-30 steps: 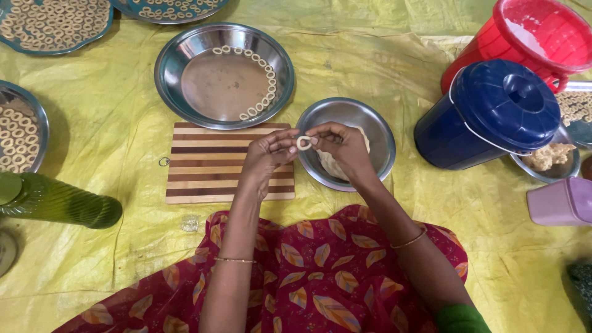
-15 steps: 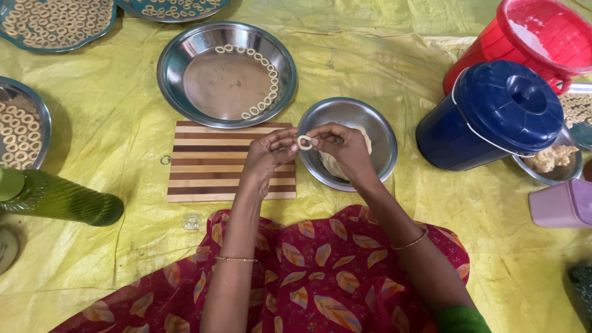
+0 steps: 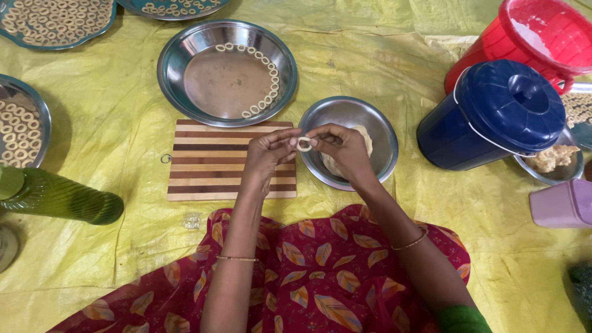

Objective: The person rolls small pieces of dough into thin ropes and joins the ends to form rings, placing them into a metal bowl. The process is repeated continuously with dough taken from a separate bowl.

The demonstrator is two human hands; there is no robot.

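Two hands pinched one small dough ring (image 3: 304, 143) between them: the left hand (image 3: 269, 154) gripped its left side with narrow fingertips, the right hand (image 3: 341, 148) its right. The ring hung above the gap between a striped cutting board (image 3: 209, 161) and a steel bowl (image 3: 376, 123) of dough. Beyond lay a steel plate (image 3: 185, 55) edged with finished rings. A blue lidded bucket (image 3: 493, 117) stood well to the right.
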